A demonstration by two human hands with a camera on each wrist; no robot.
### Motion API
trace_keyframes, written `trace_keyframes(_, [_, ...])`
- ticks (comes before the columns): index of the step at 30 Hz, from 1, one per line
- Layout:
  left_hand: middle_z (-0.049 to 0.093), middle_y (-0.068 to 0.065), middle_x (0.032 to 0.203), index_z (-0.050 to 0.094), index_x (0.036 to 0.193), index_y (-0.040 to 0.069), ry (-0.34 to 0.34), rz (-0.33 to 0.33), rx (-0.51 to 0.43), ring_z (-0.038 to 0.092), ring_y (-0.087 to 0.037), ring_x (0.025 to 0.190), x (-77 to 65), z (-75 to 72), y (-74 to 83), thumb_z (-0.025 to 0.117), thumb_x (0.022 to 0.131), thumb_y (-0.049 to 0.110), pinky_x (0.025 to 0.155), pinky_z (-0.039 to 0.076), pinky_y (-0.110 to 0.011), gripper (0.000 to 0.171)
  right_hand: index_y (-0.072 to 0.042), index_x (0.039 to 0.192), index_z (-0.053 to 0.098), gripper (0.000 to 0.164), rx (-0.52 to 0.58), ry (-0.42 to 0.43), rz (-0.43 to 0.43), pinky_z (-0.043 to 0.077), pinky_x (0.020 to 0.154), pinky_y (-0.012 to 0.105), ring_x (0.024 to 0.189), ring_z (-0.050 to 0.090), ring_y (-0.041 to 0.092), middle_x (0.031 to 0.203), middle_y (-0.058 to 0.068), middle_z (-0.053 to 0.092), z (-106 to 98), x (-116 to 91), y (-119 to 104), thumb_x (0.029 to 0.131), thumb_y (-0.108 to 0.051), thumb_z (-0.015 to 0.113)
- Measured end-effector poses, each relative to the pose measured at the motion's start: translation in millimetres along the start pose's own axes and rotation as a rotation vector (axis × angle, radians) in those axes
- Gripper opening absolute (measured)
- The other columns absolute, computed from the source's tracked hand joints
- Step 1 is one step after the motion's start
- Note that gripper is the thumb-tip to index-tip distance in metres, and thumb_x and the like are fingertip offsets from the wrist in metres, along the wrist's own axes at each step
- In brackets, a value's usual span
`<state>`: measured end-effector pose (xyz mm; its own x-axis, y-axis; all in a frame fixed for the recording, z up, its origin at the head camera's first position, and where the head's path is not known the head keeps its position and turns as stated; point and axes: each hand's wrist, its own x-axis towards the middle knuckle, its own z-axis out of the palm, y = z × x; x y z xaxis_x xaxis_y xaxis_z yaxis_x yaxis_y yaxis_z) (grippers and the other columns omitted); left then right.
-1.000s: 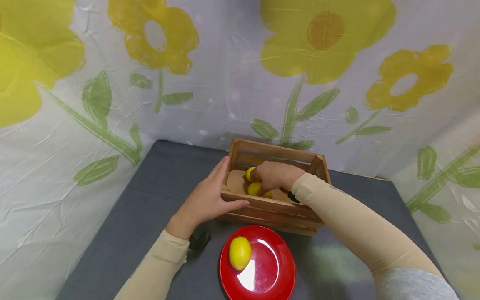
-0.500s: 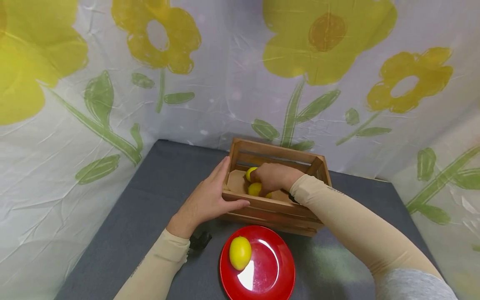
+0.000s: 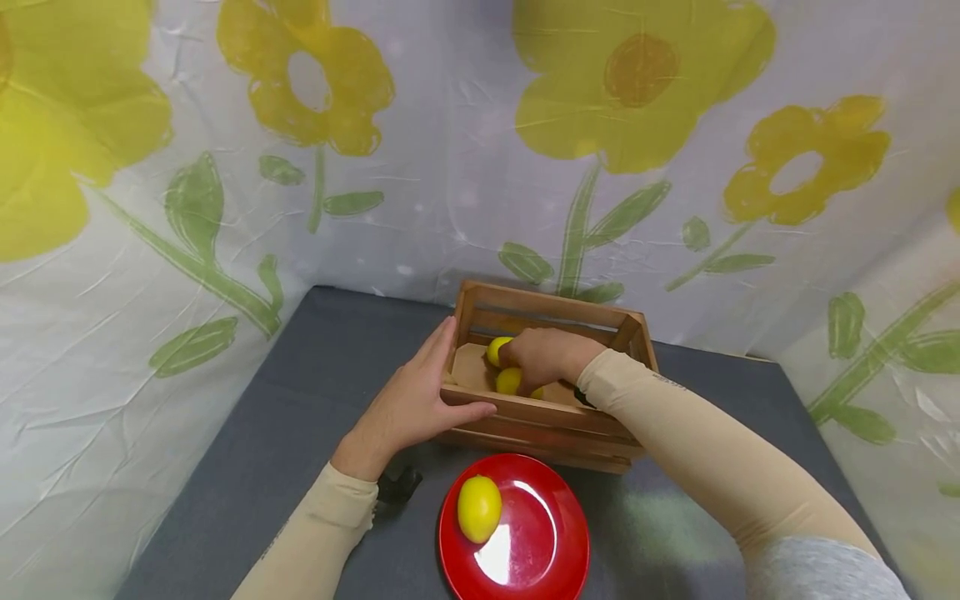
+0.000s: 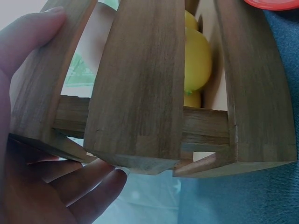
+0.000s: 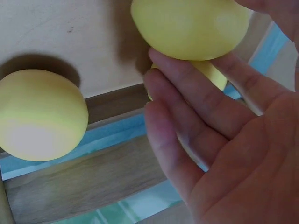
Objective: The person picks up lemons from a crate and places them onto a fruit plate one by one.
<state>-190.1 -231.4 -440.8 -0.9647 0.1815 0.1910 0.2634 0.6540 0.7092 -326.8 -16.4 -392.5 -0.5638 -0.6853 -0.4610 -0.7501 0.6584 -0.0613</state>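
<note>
A slatted wooden crate (image 3: 555, 412) stands on the table with several yellow lemons inside. At its left end my left hand (image 3: 408, 400) grips the top, thumb along the front rail and fingers around the far side. My right hand (image 3: 551, 352) reaches down into the crate among the lemons. Seen from the right wrist, its thumb and fingers curve round one lemon (image 5: 191, 28). Another lemon (image 5: 42, 116) lies apart from that hand on the crate floor, and a further one (image 5: 212, 72) shows partly behind the fingers. Through the slats, the left wrist view shows a lemon (image 4: 198, 60).
In front of the crate sits a red plate (image 3: 555, 542) bearing a single lemon (image 3: 479, 508). A dark cloth covers the table (image 3: 262, 467). Behind and at the sides hangs a pale curtain (image 3: 450, 167) printed with yellow flowers.
The head view has shifted slightly. Both hands keep their places, the left on the crate and the right among the lemons, and the lemon on the plate stays put.
</note>
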Motion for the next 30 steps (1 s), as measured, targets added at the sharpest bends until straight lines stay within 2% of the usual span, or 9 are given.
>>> trace_keyframes(9, [0.011, 0.001, 0.184, 0.006, 0.176, 0.023, -0.009, -0.005, 0.010, 0.033, -0.031, 0.165, -0.4, -1.5, 2.0, 0.081, 0.083, 0.073, 0.125, 0.043, -0.057, 0.130, -0.020, 0.139, 0.071, 0.054, 0.065, 0.002, 0.050, 0.057, 0.094, 0.039, 0.099, 0.064, 0.020, 0.120, -0.002, 0.074, -4.0, -12.4, 6.2, 0.089, -0.031, 0.088])
trace_keyframes(13, [0.011, 0.001, 0.184, 0.007, 0.176, 0.020, -0.008, 0.001, 0.013, 0.032, -0.031, 0.165, -0.2, -1.6, 2.8, 0.082, 0.084, 0.072, 0.125, 0.043, -0.057, 0.130, -0.018, 0.141, 0.070, 0.059, 0.080, 0.014, 0.083, 0.059, 0.101, 0.042, 0.104, 0.066, 0.021, 0.127, 0.001, 0.074, -9.6, -19.0, 8.3, 0.088, -0.035, 0.089])
trace_keyframes(15, [0.011, 0.000, 0.184, 0.007, 0.176, 0.020, -0.007, 0.003, 0.015, 0.032, -0.031, 0.165, 0.0, -1.6, 3.1, 0.082, 0.084, 0.071, 0.125, 0.043, -0.057, 0.130, -0.018, 0.141, 0.070, 0.059, 0.077, 0.023, 0.094, 0.060, 0.100, 0.042, 0.103, 0.066, 0.021, 0.125, 0.003, 0.075, -13.4, -23.2, 9.5, 0.088, -0.036, 0.088])
trace_keyframes(19, [0.010, 0.000, 0.184, 0.007, 0.176, 0.020, -0.003, 0.004, 0.009, 0.033, -0.031, 0.165, 0.7, -1.9, 3.8, 0.082, 0.083, 0.072, 0.125, 0.043, -0.057, 0.130, -0.017, 0.140, 0.069, 0.057, 0.066, 0.052, 0.073, 0.060, 0.098, 0.041, 0.102, 0.067, 0.021, 0.124, 0.002, 0.075, -20.4, -33.0, 13.0, 0.089, -0.036, 0.085])
trace_keyframes(25, [0.009, 0.000, 0.184, 0.004, 0.176, 0.022, -0.011, 0.000, 0.004, 0.033, -0.033, 0.165, 1.1, -1.3, 3.9, 0.081, 0.083, 0.074, 0.126, 0.042, -0.058, 0.131, -0.016, 0.142, 0.068, 0.056, 0.120, 0.091, 0.047, 0.060, 0.096, 0.041, 0.101, 0.067, 0.020, 0.132, 0.003, 0.074, -26.6, -51.8, 18.0, 0.091, -0.034, 0.082])
trace_keyframes(30, [0.009, -0.002, 0.184, 0.005, 0.176, 0.021, -0.009, -0.006, 0.010, 0.032, -0.034, 0.165, 0.9, -1.6, 2.9, 0.080, 0.083, 0.075, 0.126, 0.041, -0.060, 0.132, -0.016, 0.141, 0.068, 0.056, 0.127, 0.132, 0.028, 0.058, 0.091, 0.040, 0.097, 0.066, 0.019, 0.128, 0.002, 0.074, -28.3, -65.7, 20.7, 0.090, -0.034, 0.082])
